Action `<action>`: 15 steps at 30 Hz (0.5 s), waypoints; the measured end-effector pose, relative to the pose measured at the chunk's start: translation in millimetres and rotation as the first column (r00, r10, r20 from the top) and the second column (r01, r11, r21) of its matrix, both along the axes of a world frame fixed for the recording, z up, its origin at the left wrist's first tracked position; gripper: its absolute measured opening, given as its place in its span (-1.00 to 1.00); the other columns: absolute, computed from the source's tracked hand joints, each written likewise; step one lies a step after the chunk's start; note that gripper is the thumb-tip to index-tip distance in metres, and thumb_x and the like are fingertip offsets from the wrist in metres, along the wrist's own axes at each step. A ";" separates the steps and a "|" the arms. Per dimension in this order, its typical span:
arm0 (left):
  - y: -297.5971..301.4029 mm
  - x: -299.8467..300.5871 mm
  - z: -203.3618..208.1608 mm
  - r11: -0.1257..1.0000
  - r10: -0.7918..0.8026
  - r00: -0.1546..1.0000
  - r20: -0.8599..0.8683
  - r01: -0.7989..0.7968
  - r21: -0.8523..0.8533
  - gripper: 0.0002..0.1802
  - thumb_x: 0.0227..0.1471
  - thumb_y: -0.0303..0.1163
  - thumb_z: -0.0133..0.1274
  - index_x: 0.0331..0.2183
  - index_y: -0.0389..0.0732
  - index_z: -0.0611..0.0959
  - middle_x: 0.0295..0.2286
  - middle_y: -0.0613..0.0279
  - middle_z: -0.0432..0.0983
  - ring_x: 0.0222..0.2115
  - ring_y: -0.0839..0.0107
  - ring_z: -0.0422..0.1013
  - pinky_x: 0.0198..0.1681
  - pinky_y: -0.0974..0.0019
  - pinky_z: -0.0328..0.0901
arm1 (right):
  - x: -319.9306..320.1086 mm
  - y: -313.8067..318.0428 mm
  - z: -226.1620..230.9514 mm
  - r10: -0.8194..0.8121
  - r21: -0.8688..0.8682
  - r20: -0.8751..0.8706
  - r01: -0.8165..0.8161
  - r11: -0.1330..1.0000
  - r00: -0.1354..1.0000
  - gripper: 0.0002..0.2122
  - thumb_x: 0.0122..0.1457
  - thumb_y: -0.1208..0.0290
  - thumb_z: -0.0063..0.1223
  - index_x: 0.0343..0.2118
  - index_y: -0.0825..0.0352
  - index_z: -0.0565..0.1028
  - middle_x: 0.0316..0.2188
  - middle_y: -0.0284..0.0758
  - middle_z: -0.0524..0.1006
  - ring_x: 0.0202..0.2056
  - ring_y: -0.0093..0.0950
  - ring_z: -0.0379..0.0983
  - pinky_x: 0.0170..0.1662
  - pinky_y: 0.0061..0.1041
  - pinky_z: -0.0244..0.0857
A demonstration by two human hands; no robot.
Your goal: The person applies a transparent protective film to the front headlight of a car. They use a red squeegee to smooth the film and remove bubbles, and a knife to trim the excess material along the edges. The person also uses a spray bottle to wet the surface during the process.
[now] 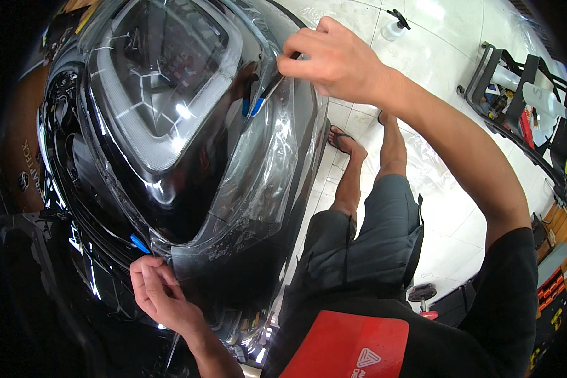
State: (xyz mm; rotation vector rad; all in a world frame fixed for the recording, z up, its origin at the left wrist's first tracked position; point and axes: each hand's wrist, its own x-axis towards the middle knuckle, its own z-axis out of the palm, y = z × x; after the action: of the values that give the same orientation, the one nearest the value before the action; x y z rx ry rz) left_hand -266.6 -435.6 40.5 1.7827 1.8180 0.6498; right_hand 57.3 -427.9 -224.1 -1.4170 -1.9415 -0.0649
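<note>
A large car headlight with a glossy black surround fills the upper left. Clear, wrinkled film lies over its right side and the panel beside it. My right hand is at the upper right edge of the headlight, fingers curled and pinched. From its fingertips a thin dark stick with a blue end points down to the film, its reflection beside it. My left hand is closed at the headlight's lower corner, next to a small blue oval piece. Whatever its fingertips grip is hidden.
The black car body extends along the left. A wheeled black cart with rolls and tools stands at the right, and a spray bottle on the tiled floor. A red squeegee-like sheet lies against my black shirt.
</note>
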 end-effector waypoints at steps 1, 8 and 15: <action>0.5 -2.5 2.5 0.999 -0.015 1.000 0.010 0.016 -0.028 -0.70 0.40 -0.29 -0.15 -0.31 -0.25 0.56 -0.59 0.52 0.15 -0.60 0.76 -0.02 -0.56 0.54 -0.20 | 2.9 1.7 -2.9 0.000 0.001 0.000 0.000 1.000 1.000 -0.74 0.05 0.54 0.16 -0.20 0.03 0.58 -0.32 -0.50 0.46 -0.20 -0.56 0.47 -0.17 -0.42 0.21; 0.6 4.0 -1.5 1.000 0.013 0.999 -0.039 -0.013 0.017 -0.67 0.40 -0.29 -0.18 -0.36 -0.24 0.55 -0.65 0.53 0.12 -0.64 0.77 -0.06 -0.60 0.53 -0.24 | 23.9 13.7 -21.8 -0.013 -0.028 0.010 0.014 1.000 1.000 -0.74 0.06 0.56 0.15 -0.21 0.04 0.56 -0.31 -0.50 0.45 -0.20 -0.56 0.47 -0.17 -0.39 0.21; -1.0 5.1 1.1 0.998 0.067 0.989 -0.131 -0.065 0.019 -0.67 0.37 -0.26 -0.20 -0.36 -0.21 0.53 -0.56 0.50 0.18 -0.58 0.76 -0.02 -0.53 0.57 -0.17 | 45.2 24.3 -21.4 0.049 -0.048 -0.063 -0.052 0.997 0.997 -0.88 0.15 0.49 0.01 -0.27 0.12 0.46 -0.33 -0.38 0.41 -0.24 -0.38 0.41 -0.20 -0.29 0.17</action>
State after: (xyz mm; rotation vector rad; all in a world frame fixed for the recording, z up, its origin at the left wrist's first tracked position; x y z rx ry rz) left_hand -261.5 -436.6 41.7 1.8205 1.9712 0.5845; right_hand 102.4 -403.6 -245.5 -1.3844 -1.9394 0.0501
